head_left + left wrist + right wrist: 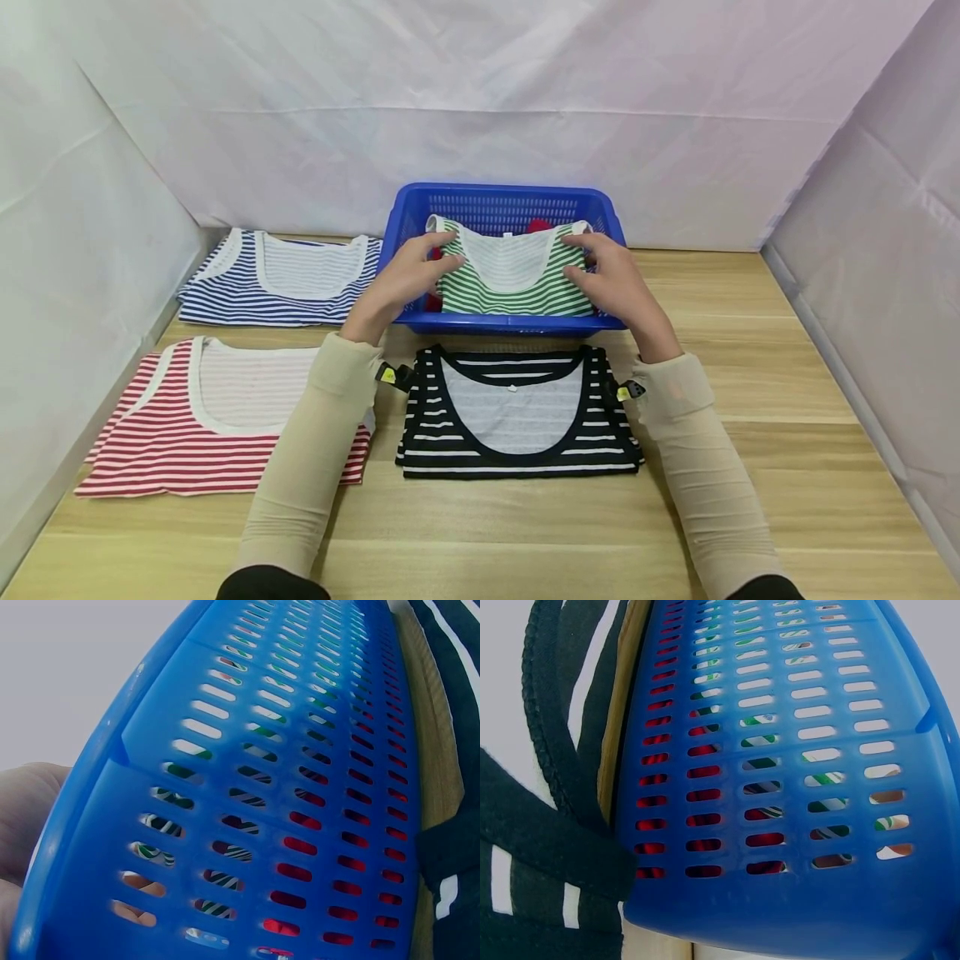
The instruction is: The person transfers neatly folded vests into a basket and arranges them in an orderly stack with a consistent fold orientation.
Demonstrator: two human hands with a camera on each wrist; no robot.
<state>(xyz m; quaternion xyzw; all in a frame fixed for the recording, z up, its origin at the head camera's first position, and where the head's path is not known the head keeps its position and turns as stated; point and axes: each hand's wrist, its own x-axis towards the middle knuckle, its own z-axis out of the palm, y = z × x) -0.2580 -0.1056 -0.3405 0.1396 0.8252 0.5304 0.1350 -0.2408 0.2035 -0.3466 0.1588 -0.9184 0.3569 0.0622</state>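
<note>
A folded green-and-white striped tank top lies inside the blue plastic basket, its white neckline facing up. At its left side is my left hand, thumb and forefinger spread apart and touching the fabric. My right hand mirrors this at the right side, fingertips on the cloth. Some fingers of both hands are hidden within the basket. Red fabric shows beneath the green top. Through the slots of the basket wall, the left wrist view shows green stripes above red cloth.
A folded black-and-white striped top lies in front of the basket. To the left are a blue-striped top and a red-striped top. White sheeting stands behind the wooden table and at both sides.
</note>
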